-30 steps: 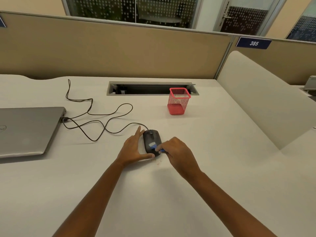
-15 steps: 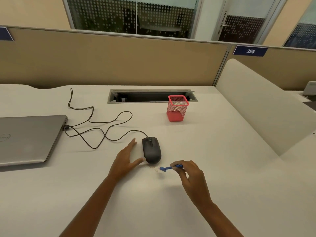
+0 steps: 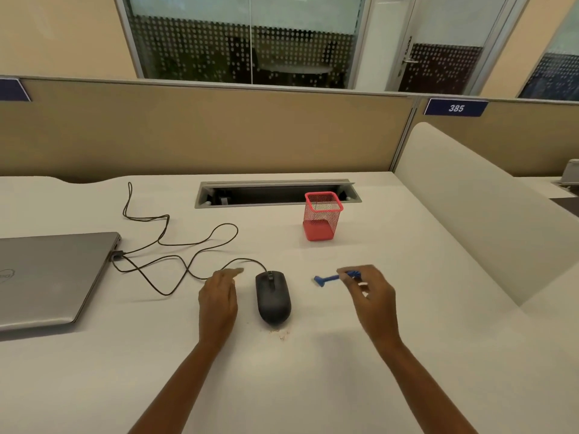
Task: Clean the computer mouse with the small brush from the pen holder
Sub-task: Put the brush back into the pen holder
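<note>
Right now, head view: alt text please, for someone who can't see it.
A person's right hand holds a small blue brush above a white desk, right of a black wired mouse; the left hand rests flat beside the mouse, not touching it. Behind stand a red mesh pen holder and, at left, a closed grey laptop.

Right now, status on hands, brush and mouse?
Right hand pinching small blue brush, clear of black wired mouse. Left hand open beside mouse, not touching. Nothing in the way.
</note>
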